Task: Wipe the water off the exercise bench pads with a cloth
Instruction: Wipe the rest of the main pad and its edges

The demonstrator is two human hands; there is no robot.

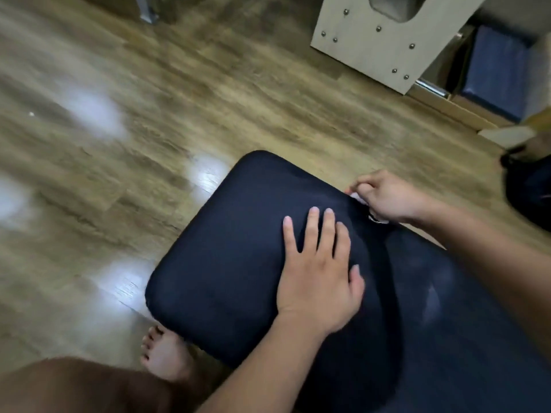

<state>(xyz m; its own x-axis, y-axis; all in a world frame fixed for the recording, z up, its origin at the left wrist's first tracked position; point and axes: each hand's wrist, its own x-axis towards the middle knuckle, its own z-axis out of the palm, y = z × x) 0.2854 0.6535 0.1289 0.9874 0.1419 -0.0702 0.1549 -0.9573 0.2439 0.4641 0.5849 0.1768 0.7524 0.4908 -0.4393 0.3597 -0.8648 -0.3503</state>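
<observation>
Left hand (pixel 319 272) lies flat, fingers straight, bracing the seat pad (pixel 223 248) on its right part. Right hand (pixel 387 195), fingers curled, pinches a white scrap, likely the cloth (pixel 354 195), at that pad's right edge. Best to spread it wide, then sweep in overlapping strokes.

Left hand (pixel 319 281) and right hand (pixel 387 195) show short plain nails — forearms (pixel 268 368), knee (pixel 74 386) and foot (pixel 167 353) bare.

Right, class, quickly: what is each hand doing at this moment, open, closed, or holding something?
Left hand: open, lying flat on the seat pad.
Right hand: closed, gripping a white cloth at the pad's edge.
</observation>
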